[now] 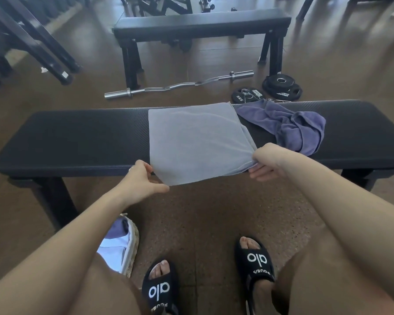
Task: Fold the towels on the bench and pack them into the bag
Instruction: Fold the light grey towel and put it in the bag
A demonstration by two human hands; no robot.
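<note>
Bench (77,137) runs black across in front of me, and on its middle lies the grey towel (196,142), spread flat with its near edge hanging over the bench's front. My left hand (143,180) pinches the towel's near left corner; my right hand (268,162) grips its near right corner. A purple towel (291,126) sits crumpled on the bench just right of the grey one. The bag (125,244) stands on the floor below the bench's front, by my left leg.

Floor (341,64): dark brown, glossy, with pale reflections of light at the far end; speckled brown matting (203,223) in the foreground. Second black padded bench (200,21) beyond. Curl bar (180,85), chrome, lying on the floor before it. Black weight plates (282,86) just beside its right end. Black frame legs (37,42), slanted, far left.
</note>
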